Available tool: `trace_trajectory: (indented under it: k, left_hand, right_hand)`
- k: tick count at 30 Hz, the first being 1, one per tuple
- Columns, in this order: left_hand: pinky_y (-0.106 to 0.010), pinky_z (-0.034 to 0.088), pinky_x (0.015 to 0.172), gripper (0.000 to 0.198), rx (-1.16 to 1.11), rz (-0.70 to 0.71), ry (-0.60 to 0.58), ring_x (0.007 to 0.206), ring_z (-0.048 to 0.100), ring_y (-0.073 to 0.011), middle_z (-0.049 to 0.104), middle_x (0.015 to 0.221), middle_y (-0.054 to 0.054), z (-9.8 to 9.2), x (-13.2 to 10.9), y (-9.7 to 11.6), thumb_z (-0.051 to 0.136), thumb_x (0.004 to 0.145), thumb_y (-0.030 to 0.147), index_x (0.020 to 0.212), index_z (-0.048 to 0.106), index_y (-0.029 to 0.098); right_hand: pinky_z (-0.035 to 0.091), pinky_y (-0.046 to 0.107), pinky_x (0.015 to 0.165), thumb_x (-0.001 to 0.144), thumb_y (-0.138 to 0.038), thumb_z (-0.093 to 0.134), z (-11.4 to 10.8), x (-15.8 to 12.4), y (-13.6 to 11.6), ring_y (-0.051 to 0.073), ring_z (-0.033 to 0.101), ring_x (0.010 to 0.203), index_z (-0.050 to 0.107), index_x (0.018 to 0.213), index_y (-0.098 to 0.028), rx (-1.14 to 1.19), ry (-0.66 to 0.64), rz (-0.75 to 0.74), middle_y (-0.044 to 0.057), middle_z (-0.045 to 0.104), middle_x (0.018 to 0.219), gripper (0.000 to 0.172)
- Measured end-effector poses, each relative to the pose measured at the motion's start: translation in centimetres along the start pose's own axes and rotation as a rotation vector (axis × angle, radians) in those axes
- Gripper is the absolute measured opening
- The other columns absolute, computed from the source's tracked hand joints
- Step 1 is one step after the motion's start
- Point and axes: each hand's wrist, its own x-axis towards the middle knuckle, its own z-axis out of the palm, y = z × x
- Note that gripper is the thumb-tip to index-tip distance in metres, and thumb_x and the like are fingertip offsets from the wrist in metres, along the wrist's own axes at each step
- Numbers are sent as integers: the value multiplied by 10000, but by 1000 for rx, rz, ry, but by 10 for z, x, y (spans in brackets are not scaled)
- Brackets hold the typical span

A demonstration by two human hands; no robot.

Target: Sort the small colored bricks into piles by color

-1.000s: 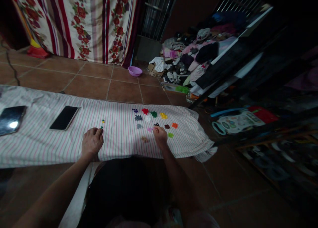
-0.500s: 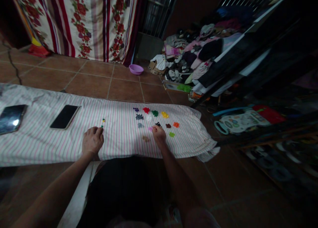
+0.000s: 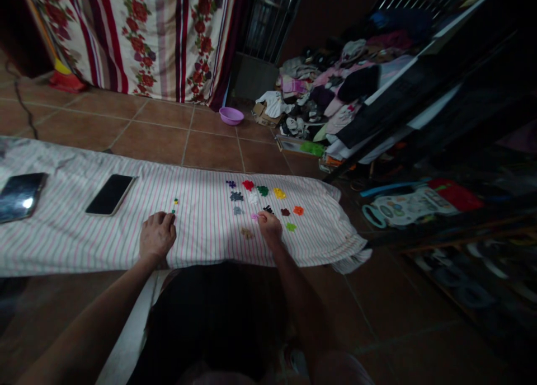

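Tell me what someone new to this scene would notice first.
Probably the bright little piles on the right part of the striped cloth, with the right hand at the pink one. The left hand rests nearer the phone, beside tiny green and yellow pieces. Behind, at upper left, hangs a bold flowered curtain.

Flat device (image 3: 20, 197) & phone (image 3: 111, 195) lie on the cloth (image 3: 201, 222), mid-L of frame, phone to device's R. L hand (image 3: 158, 234) is btwn phone & piles of small pcs (image 3: 237, 196), ctr-R of frame; R hand (image 3: 269, 226) is among piles. Basin (image 3: 231, 116) sits on floor (image 3: 210, 150) behind cloth, upper ctr.
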Motion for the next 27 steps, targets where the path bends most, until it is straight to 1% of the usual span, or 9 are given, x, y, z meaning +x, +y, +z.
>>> trace_trajectory:
  k: [4,6,9,13,15,18,22,27]
  left_hand:
    - [-400,407,803,289,6,1,0,963,533,-281,607,1055,-120,1,0,-1,431,871,239,1074,625,174]
    - [-398,406,806,283,9,-3,1,959,533,-280,605,1059,-117,2,0,-1,434,871,239,1070,626,177]
    - [-397,406,811,279,-3,-8,-4,966,533,-280,605,1066,-114,3,0,-1,445,868,240,1075,623,180]
    - [-394,406,828,271,-43,-16,-4,983,535,-273,607,1050,-113,4,1,-2,453,859,222,1068,621,186]
    - [-392,407,828,266,-48,-23,-2,973,536,-268,606,1041,-111,5,1,-2,453,857,218,1062,620,187]
    - [-392,407,826,255,-40,-26,1,961,536,-266,604,1040,-109,5,1,-2,456,855,217,1050,617,183]
    - [-394,409,829,239,-39,-20,12,961,535,-267,603,1033,-109,6,1,-1,461,852,208,1035,613,180]
    - [-386,406,820,224,-45,-16,29,958,534,-262,602,1017,-104,6,1,-1,461,854,203,1023,606,182]
  right_hand:
    - [421,235,735,814,-208,503,-2,2,1,174,621,858,731,968,-206,5,2,62,51,714,930,275]
    - [419,234,731,814,-223,502,-3,4,-1,170,622,844,731,969,-197,15,15,62,55,715,927,278]
    - [425,247,731,810,-237,487,-2,9,-8,175,616,817,731,955,-183,56,65,2,65,714,902,288]
    - [451,279,751,780,-231,475,3,17,-26,186,606,776,729,909,-162,163,115,-121,77,699,833,294]
    - [467,285,767,783,-226,459,8,18,-40,184,610,781,724,886,-165,252,121,-194,75,695,831,291]
    - [486,283,770,805,-230,450,20,13,-65,177,618,790,719,891,-180,355,80,-279,63,690,848,286]
    - [491,280,802,825,-192,446,43,1,-108,173,626,821,722,913,-191,399,-24,-367,58,683,868,289]
    - [492,275,835,870,-184,461,74,-11,-161,160,621,855,711,1002,-224,397,-175,-449,43,668,943,286]
